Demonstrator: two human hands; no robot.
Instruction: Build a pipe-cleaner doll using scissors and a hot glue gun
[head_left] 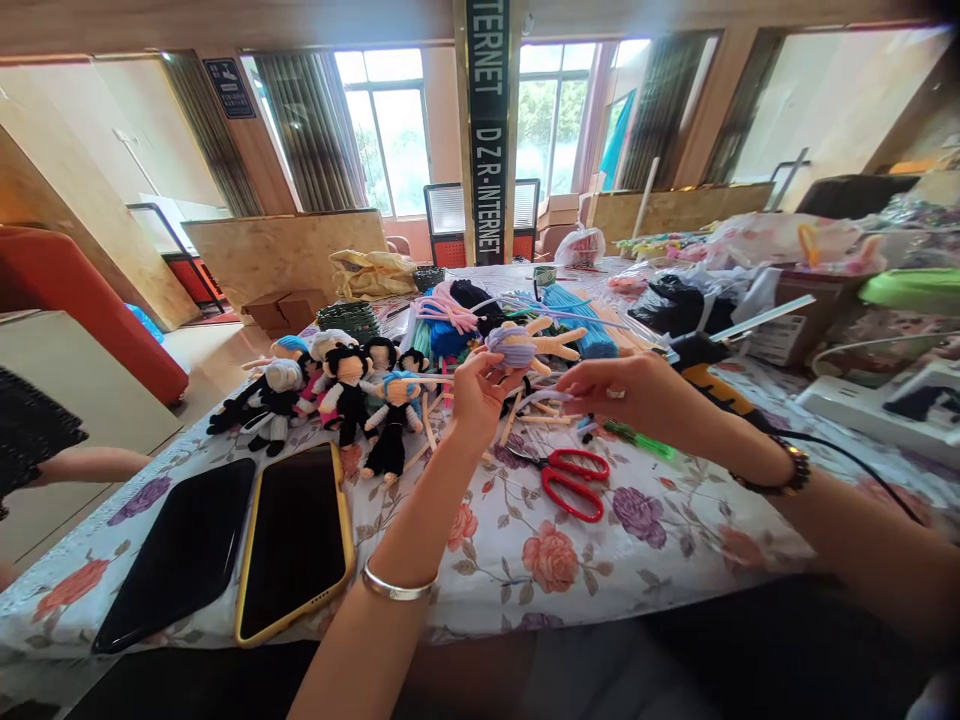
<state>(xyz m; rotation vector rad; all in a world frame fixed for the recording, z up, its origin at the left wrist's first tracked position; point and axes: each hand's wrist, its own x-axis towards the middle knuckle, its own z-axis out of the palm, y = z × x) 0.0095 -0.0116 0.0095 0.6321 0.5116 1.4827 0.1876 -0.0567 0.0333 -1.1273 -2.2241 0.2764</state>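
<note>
My left hand [480,392] is closed around a small doll [516,348] with a lavender wrapped head and cream limbs that point to the right. My right hand [634,395], fingers pinched, grips a pale lavender pipe cleaner [541,398] just right of the doll. Whether this strip joins the doll's head, I cannot tell. Below both hands, red-handled scissors [576,484] lie on the flowered tablecloth [487,560]. Cream stick-like pieces [546,418] are scattered under the doll. A bright green tool [641,438] lies below my right hand.
Several finished dolls [349,390] stand left of my left hand. Two phones [296,540] lie at the front left. Bundles of coloured pipe cleaners [577,320] are piled behind the doll. A yellow-and-black glue gun [720,388] with a cord lies at right. A person's arm [94,466] shows at far left.
</note>
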